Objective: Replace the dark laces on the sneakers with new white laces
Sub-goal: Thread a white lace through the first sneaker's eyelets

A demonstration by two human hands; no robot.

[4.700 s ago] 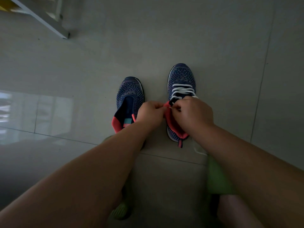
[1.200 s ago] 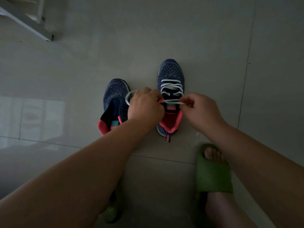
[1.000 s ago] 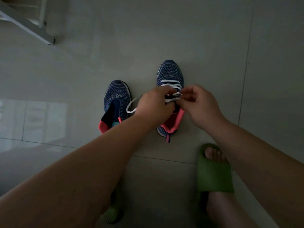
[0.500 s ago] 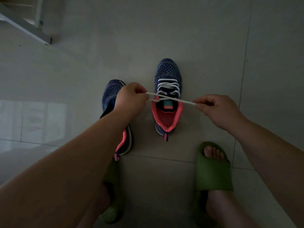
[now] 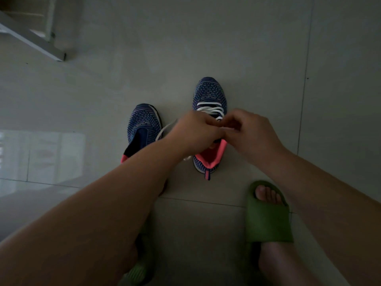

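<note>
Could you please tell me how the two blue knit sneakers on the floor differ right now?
The right sneaker carries a white lace across its front; the left sneaker shows none threaded. The right sneaker sits farther from the person than the left sneaker. Both hands, left hand and right hand, work over the right sneaker, not the left one. Both share a blue knit upper and pink collar.

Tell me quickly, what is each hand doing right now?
Left hand: fingers curled, holding the white lace over the right sneaker.
Right hand: fingers curled at the same lace; the pinch itself is hidden.
</note>
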